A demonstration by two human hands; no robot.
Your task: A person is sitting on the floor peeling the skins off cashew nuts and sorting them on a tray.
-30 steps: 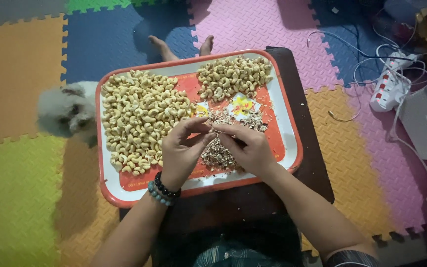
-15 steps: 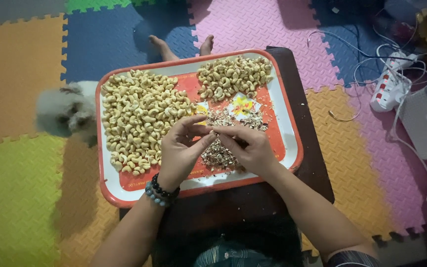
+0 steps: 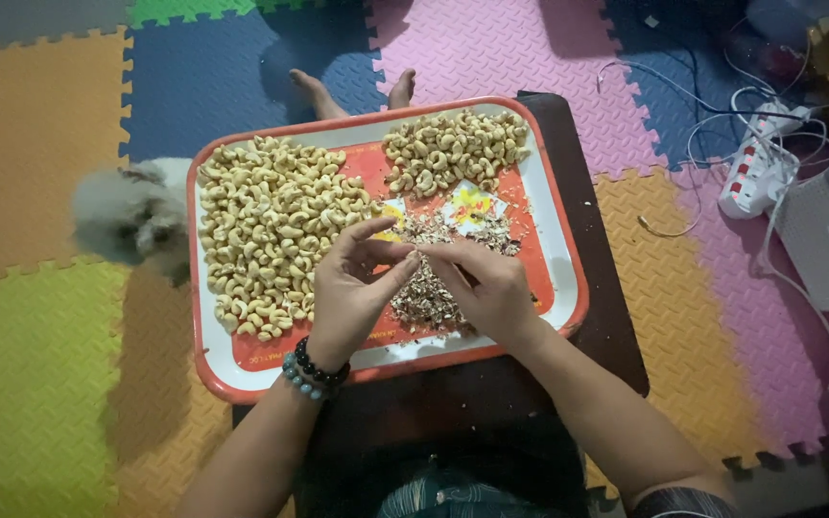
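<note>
Looking down, head view: left hand (image 3: 349,293) and right hand (image 3: 487,286) meet fingertip to fingertip above the red-and-white tray (image 3: 558,259), pinching something small; too small to identify. Directly beneath them lies the heap of husk scraps (image 3: 431,293). Large cashew pile (image 3: 266,245) at 9 o'clock of the hands, smaller cashew pile (image 3: 453,152) at 1 o'clock. Tray rests on the dark counter (image 3: 616,326). Fluffy grey animal (image 3: 127,213) beside the tray's left edge.
</note>
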